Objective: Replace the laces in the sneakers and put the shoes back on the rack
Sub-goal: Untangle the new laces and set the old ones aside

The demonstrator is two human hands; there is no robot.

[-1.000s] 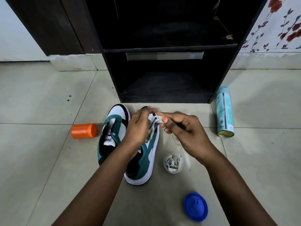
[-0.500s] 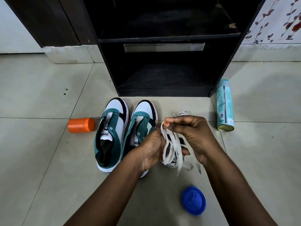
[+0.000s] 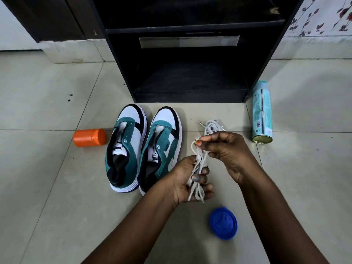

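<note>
Two green, white and black sneakers, the left sneaker [image 3: 124, 149] and the right sneaker [image 3: 160, 149], stand side by side on the tiled floor with no laces in their eyelets. To their right my left hand [image 3: 187, 180] grips the lower part of a bundle of white laces [image 3: 198, 166]. My right hand [image 3: 226, 151] pinches the bundle's top end between thumb and finger. A second coil of white lace [image 3: 212, 126] lies on the floor just beyond my right hand. The dark shoe rack [image 3: 190, 82] stands open right behind the sneakers.
An orange container [image 3: 89, 137] lies left of the sneakers. A teal spray can [image 3: 262, 113] lies at the rack's right foot. A blue cap [image 3: 223, 223] sits on the floor near my forearms. A wall with a floral pattern rises at the right.
My hands left the right sneaker and moved right and toward me, lifting a bundle of white laces off the floor. The camera tilted down a little.
</note>
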